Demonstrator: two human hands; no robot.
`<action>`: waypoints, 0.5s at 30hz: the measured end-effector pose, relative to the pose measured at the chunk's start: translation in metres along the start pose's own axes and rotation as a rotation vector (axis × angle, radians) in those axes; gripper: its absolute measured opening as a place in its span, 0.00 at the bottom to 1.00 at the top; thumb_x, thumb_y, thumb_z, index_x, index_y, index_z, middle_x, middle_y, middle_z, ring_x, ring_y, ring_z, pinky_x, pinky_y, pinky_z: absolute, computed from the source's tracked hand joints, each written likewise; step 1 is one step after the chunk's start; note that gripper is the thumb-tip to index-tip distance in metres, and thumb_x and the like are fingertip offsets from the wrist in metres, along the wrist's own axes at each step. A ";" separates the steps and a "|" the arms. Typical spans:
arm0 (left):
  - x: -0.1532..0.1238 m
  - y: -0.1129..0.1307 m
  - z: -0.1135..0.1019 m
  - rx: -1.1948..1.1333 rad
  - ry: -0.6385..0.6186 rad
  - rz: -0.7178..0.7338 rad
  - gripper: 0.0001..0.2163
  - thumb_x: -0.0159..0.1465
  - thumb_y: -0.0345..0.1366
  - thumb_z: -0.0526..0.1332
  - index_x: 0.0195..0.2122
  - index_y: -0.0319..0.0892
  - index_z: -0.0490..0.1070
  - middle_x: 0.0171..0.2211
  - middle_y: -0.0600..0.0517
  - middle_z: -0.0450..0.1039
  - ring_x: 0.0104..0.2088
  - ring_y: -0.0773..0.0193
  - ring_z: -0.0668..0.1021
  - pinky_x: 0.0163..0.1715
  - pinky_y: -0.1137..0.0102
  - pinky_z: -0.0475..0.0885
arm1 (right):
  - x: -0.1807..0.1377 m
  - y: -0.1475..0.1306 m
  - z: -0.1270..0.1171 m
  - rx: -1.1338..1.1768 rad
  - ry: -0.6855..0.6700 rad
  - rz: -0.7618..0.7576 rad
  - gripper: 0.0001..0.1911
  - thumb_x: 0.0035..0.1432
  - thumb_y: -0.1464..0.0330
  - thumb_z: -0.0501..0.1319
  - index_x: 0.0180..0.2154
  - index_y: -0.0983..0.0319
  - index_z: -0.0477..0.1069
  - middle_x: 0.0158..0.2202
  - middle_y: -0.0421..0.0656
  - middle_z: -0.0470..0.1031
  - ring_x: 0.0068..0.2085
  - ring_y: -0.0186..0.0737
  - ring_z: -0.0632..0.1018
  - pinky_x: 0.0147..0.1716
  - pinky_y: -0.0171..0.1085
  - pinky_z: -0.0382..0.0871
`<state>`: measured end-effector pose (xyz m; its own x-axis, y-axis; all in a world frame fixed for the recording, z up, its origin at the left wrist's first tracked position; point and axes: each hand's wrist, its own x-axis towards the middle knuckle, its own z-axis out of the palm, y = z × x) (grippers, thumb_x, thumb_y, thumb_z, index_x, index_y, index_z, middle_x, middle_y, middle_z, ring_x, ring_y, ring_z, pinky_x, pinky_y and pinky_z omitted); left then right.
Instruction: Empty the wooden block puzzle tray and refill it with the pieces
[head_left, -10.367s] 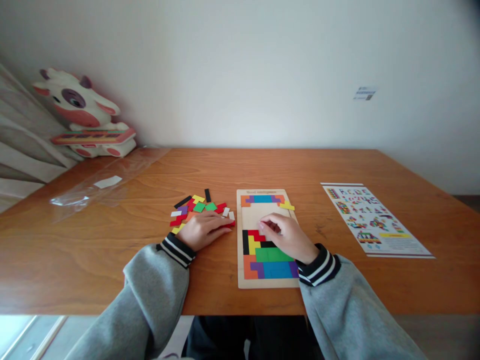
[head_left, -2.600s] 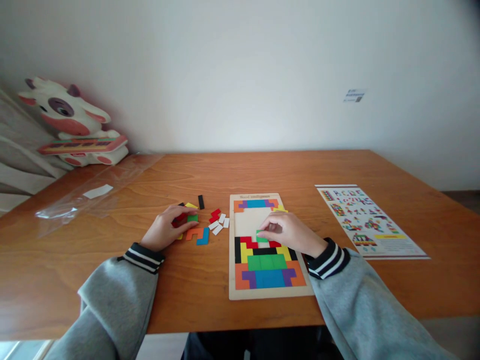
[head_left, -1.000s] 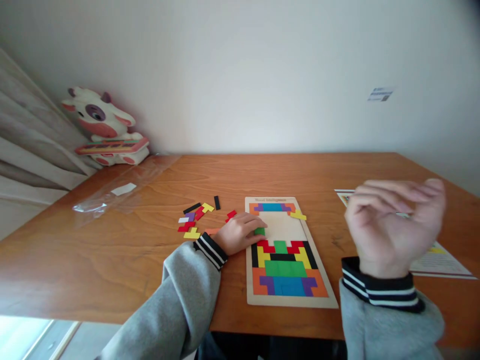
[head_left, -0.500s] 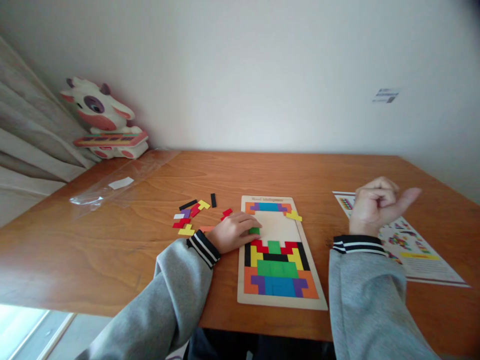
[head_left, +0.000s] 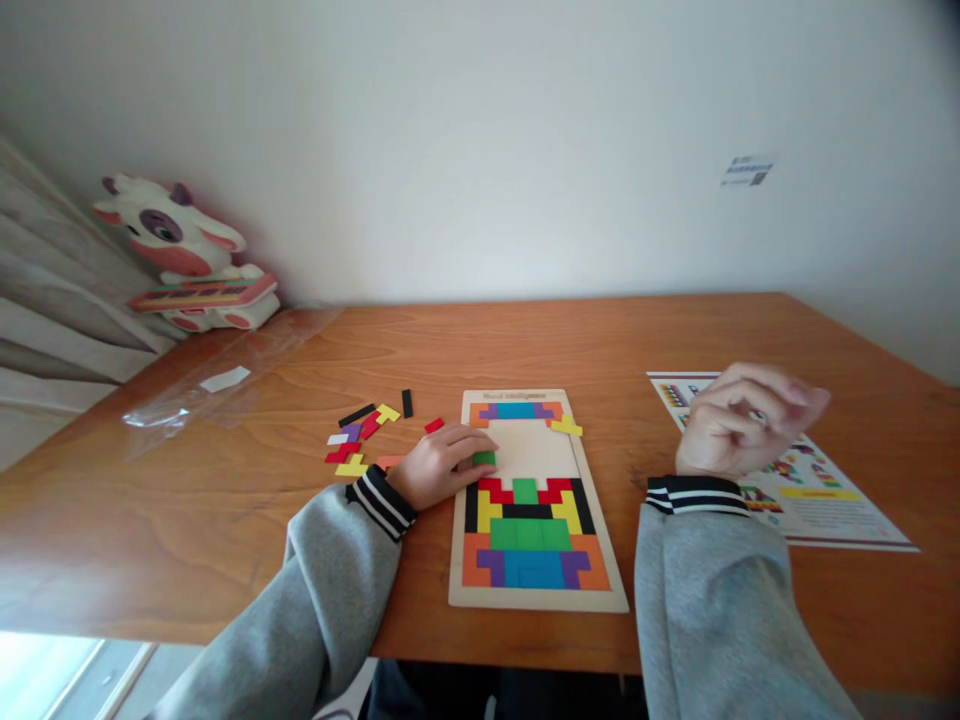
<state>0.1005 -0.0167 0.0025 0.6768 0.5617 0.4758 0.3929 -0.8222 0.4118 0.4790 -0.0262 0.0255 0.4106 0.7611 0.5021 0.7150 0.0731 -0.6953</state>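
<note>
My left hand (head_left: 442, 462) lies over the left side of a wooden tetromino puzzle board (head_left: 613, 590). Its thumb and fingers close round a green puzzle piece (head_left: 484, 458), partly hidden by the fingers. Coloured pieces fill the board's lower half and a strip at its top; bare wood shows between. Across the upper right rim lies a yellow T-shaped piece (head_left: 567, 426). My right hand (head_left: 739, 420) is raised above a printed sheet (head_left: 832, 515), its fingers curled and the thumb drawn in, with nothing visible in them.
Several loose pieces lie left of the board, among them a black bar (head_left: 407, 403) and a yellow piece (head_left: 351, 466). Farther left is a clear plastic bag (head_left: 161, 416). A cow-shaped toy keyboard (head_left: 202, 290) stands in the back left corner by the wall.
The view has shifted, so the desk items appear farther left. My right thumb, sticking out before, is now closer to the curled fingers. My left hand still grips the green puzzle piece.
</note>
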 end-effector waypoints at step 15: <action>0.001 0.001 0.002 0.056 0.094 0.024 0.12 0.67 0.40 0.63 0.48 0.42 0.72 0.44 0.47 0.79 0.44 0.62 0.81 0.46 0.68 0.78 | -0.053 -0.077 0.015 -3.743 1.559 -1.362 0.15 0.60 0.55 0.61 0.28 0.56 0.63 0.20 0.33 0.55 0.19 0.29 0.47 0.10 0.27 0.42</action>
<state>0.1025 -0.0175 0.0017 0.6265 0.5455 0.5567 0.4127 -0.8381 0.3567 0.3940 -0.0621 0.0446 -0.2548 0.9640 0.0757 -0.8266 -0.1765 -0.5344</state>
